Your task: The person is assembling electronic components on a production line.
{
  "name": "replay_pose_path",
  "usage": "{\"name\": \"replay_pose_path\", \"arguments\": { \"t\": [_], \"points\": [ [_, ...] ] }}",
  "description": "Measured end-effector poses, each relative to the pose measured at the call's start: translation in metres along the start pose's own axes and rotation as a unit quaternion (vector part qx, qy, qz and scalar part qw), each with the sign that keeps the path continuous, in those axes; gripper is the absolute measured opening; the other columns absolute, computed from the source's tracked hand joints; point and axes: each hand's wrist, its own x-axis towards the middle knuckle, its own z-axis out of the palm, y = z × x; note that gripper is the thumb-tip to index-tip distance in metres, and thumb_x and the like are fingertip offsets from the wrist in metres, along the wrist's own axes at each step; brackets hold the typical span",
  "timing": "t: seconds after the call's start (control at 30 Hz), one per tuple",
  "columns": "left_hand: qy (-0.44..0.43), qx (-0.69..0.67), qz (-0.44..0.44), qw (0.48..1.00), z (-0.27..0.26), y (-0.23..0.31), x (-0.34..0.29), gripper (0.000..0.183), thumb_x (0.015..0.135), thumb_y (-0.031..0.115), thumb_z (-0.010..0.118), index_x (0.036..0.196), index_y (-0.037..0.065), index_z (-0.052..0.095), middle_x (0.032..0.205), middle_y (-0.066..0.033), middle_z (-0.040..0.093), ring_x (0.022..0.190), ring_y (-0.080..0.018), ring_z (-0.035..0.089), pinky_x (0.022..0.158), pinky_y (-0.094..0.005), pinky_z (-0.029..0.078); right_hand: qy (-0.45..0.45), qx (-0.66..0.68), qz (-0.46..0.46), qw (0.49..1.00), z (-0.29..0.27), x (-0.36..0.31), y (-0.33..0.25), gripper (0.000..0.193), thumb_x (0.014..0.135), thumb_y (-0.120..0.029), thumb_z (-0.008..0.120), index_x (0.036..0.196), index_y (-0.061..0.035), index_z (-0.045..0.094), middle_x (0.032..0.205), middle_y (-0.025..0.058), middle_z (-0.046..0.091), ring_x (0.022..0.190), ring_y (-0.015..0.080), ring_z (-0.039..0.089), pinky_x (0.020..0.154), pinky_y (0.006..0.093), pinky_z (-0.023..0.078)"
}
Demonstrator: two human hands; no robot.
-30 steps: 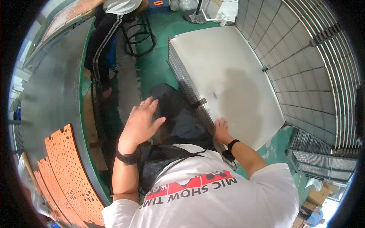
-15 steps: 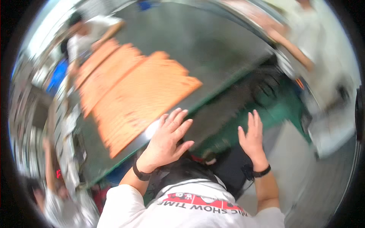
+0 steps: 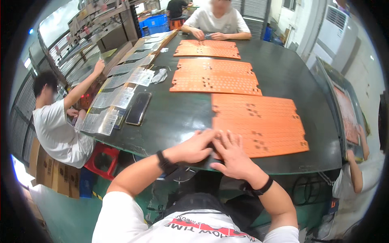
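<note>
My left hand (image 3: 195,146) and my right hand (image 3: 234,158) meet at the left edge of the nearest orange perforated sheet (image 3: 267,121), at the table's near side. The right hand's fingers are stretched out over the sheet's corner, thumb apart. My left hand reaches in from the left with fingers extended and thumb apart; its fingertips are partly hidden by the right hand. A small dark grey patch shows between the hands, too unclear to name. Two more orange sheets, a middle one (image 3: 214,77) and a far one (image 3: 208,48), lie beyond.
The dark green table (image 3: 170,117) carries a phone (image 3: 138,108), crumpled clear plastic (image 3: 159,75) and a row of clear plastic sheets (image 3: 121,91) along the left. One person (image 3: 219,20) sits opposite, another (image 3: 56,117) at left by a red stool (image 3: 101,160); a third (image 3: 354,174) is at right.
My view has swung and steadied, so the orange sheets now lie ahead and to the right. My hands, apart and raised before, have come together at the nearest sheet's left edge.
</note>
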Motion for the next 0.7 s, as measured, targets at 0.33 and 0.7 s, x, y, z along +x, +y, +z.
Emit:
{"name": "replay_pose_path", "arguments": {
  "t": [0.33,0.7],
  "points": [
    [0.080,0.272,-0.319,0.904,-0.138,-0.079,0.067,0.063,0.082,0.038,0.061,0.126,-0.004,0.046,0.129,-0.0255,0.048,0.120,-0.0396,0.046,0.101,-0.0449,0.038,-0.147,-0.172,0.415,0.881,-0.060,-0.040,0.101,0.095,0.081,-0.063,0.055,0.144,0.0019,0.027,0.146,0.0319,0.024,0.134,0.0532,0.020,0.108,0.0637,0.013],
    [0.288,0.118,-0.304,0.900,-0.109,-0.134,0.061,0.042,0.078,0.023,0.060,0.110,-0.001,0.051,0.105,-0.0230,0.062,0.098,-0.0369,0.061,0.085,-0.0431,0.047,0.042,0.050,0.307,0.949,-0.064,0.130,0.232,0.103,0.058,-0.045,0.084,0.130,0.0105,0.036,0.120,0.0270,0.054,0.113,0.0409,0.053,0.096,0.0389,0.044]
  ]
}}
